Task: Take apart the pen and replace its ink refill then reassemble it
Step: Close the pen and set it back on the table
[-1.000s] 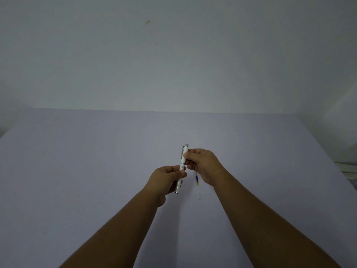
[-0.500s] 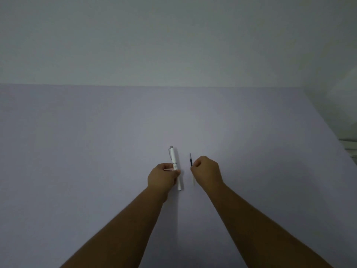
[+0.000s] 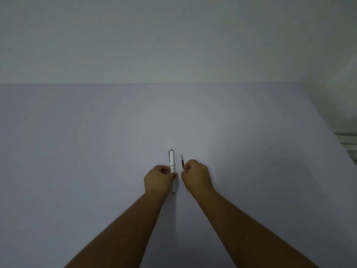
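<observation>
A white pen (image 3: 172, 160) with a grey clip end lies lengthwise on the pale table (image 3: 96, 151), its clip end pointing away from me. My left hand (image 3: 159, 177) pinches the pen around its middle. Just to the right, a thin dark ink refill (image 3: 182, 161) sticks out from the fingers of my right hand (image 3: 197, 176), pointing away from me. The refill's near part is hidden inside that fist. The two hands sit side by side, a small gap between them.
The table's far edge meets a plain wall (image 3: 173, 45). At the far right, beyond the table's right edge, a pale object (image 3: 347, 144) is partly visible.
A second ago both hands held the pen together above the table. Since then they have separated: the left lowered the pen to the surface, the right now holds the refill.
</observation>
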